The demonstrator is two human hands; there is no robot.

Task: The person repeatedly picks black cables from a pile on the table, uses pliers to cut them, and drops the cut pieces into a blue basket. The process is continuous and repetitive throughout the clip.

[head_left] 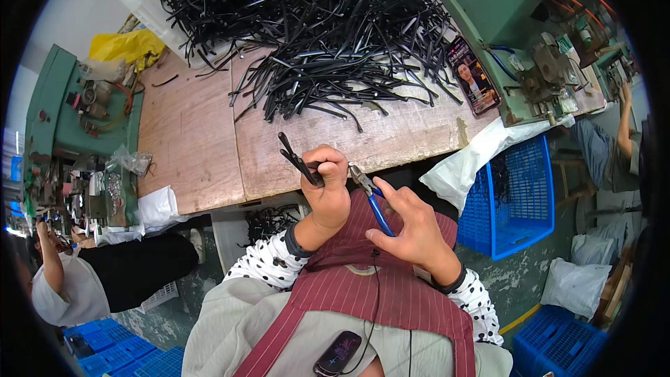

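My left hand (pixel 326 192) is closed around a few black eyeglass temples (pixel 290 151), whose curved tips stick out to the left past my fingers. In my right hand (pixel 415 227) is a pair of pliers (pixel 372 199) with blue handles, and their metal jaws are right beside my left fingertips. Whether the jaws grip a temple end, I cannot tell. Both hands are in front of the table's near edge, above my lap. Beyond them, a large heap of black eyeglass temples (pixel 328 42) spreads over the wooden table (pixel 188 132).
Green machines (pixel 52 119) flank the table at left and right. A phone (pixel 474 75) leans by the right machine (pixel 488 7). A blue crate (pixel 516 202) and a white bag (pixel 464 164) are at the right. Other people (pixel 91 272) work at both sides.
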